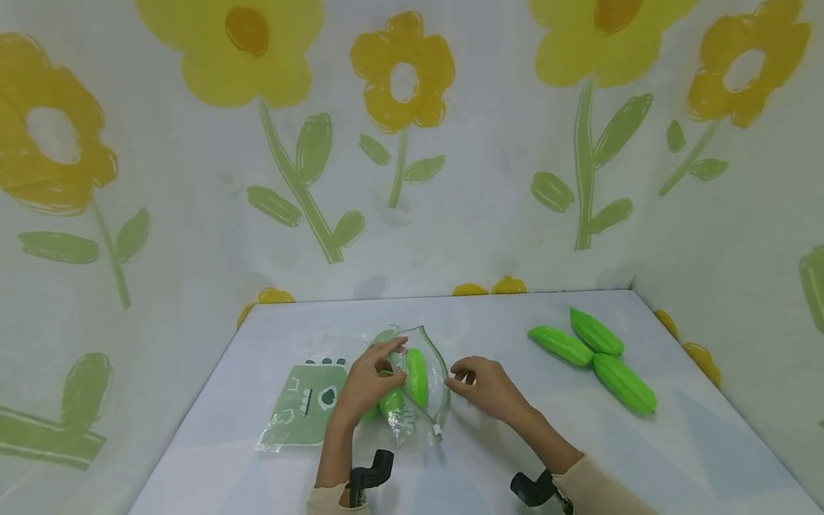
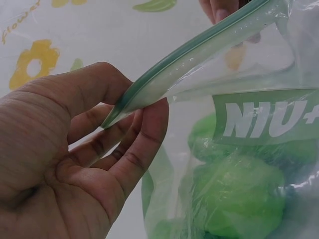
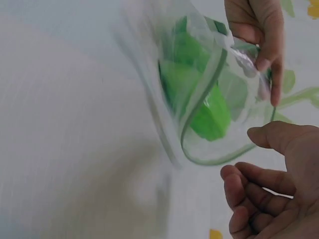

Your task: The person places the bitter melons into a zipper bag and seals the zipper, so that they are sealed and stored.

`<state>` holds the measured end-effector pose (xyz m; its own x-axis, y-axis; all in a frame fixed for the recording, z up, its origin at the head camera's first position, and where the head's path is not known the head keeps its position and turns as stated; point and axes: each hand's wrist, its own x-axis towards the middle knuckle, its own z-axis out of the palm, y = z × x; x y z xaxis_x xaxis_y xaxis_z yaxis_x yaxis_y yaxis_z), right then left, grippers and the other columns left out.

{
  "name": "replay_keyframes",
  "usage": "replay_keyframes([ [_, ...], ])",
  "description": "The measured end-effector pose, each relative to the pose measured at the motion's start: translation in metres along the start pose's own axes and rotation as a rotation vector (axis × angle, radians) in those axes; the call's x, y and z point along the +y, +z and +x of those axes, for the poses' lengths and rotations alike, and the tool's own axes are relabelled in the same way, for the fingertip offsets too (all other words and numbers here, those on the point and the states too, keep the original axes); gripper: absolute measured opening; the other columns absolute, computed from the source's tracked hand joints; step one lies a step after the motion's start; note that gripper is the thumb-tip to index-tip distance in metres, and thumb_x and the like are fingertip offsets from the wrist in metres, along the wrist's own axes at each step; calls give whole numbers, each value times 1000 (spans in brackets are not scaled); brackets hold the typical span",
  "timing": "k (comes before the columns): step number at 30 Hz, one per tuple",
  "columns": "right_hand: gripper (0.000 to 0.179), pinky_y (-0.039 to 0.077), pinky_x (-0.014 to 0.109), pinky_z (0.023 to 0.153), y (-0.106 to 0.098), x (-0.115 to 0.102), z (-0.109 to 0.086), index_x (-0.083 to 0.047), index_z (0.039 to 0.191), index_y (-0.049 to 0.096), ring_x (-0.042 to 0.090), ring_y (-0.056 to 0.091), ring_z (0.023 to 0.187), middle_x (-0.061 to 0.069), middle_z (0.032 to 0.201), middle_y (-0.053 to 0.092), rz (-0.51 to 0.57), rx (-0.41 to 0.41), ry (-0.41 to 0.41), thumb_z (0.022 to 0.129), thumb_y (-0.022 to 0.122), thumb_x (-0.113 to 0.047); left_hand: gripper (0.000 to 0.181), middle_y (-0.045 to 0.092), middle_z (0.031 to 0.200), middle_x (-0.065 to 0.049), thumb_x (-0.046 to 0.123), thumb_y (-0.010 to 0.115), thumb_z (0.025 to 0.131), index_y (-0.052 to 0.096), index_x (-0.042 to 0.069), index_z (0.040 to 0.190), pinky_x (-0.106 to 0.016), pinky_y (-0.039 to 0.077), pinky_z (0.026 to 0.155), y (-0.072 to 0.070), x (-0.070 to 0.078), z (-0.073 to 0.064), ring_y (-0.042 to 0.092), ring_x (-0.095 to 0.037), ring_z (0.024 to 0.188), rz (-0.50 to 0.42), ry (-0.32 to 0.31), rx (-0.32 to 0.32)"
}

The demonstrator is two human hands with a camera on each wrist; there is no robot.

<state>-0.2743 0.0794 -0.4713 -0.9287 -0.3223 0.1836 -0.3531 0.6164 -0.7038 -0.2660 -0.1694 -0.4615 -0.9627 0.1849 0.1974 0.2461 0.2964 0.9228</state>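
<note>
A clear zip bag (image 1: 434,372) with a green rim stands open at the middle of the table, its white slider (image 1: 437,430) at the near end. Several bright green, cucumber-like pieces (image 1: 417,379) lie inside it. My left hand (image 1: 368,383) pinches the bag's rim between thumb and fingers; the left wrist view shows the green zip strip (image 2: 174,62) in that grip. On the opposite side, my right hand (image 1: 487,386) has its fingers loosely bent at the rim. In the right wrist view its thumb (image 3: 271,135) overlaps the rim, apart from the fingers.
Three more green cucumber-like pieces (image 1: 623,383) lie touching at the right of the table. Left of the bag, a flat clear package with a green print (image 1: 302,408) lies on the white table (image 1: 212,443). A flower-patterned wall (image 1: 463,214) rises behind.
</note>
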Motion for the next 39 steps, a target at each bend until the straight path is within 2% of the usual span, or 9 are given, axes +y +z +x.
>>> replay_keyframes([
  [6,20,49,27,66,-24,13,-9,-3,104,73,10,58,80,-6,90,65,-70,47,-38,90,75,-17,57,62,126,-1,7,74,87,60,24,140,-29,52,70,-1,0,-1,60,-20,92,7,-11,10],
  [12,20,50,27,67,-48,33,-22,-5,104,73,12,59,82,-5,92,67,-160,119,-20,88,77,-16,57,62,126,0,8,74,86,61,24,140,-29,52,70,0,-1,-2,60,-19,91,28,-15,13],
  [18,20,50,29,66,-70,55,-34,-4,105,73,14,60,83,-3,93,68,-185,164,4,89,76,-15,58,61,127,-1,7,74,86,61,23,140,-28,51,68,1,0,-2,59,-20,92,12,-21,7],
  [22,21,50,30,66,-80,68,-42,-3,106,72,15,60,83,-2,93,68,-228,190,5,89,76,-15,59,61,127,-2,7,75,85,60,20,140,-28,49,66,2,1,-2,58,-20,91,-6,-20,12],
  [28,26,50,33,69,-95,82,-53,2,109,70,19,60,84,3,94,66,-283,220,0,88,76,-12,59,61,126,-1,6,74,85,60,21,140,-28,49,67,2,1,-4,57,-20,90,8,-27,8],
  [33,26,52,40,70,-110,92,-61,5,106,70,25,63,83,8,93,67,-378,271,-39,85,78,-9,58,61,127,-3,7,73,86,60,21,141,-28,50,69,2,0,-4,58,-21,91,29,-23,-2],
  [39,31,51,51,75,-127,105,-74,7,104,70,35,63,89,16,96,69,-460,377,-94,80,81,-7,58,62,125,0,7,75,86,61,23,140,-28,49,68,2,1,-2,58,-20,90,28,-20,3],
])
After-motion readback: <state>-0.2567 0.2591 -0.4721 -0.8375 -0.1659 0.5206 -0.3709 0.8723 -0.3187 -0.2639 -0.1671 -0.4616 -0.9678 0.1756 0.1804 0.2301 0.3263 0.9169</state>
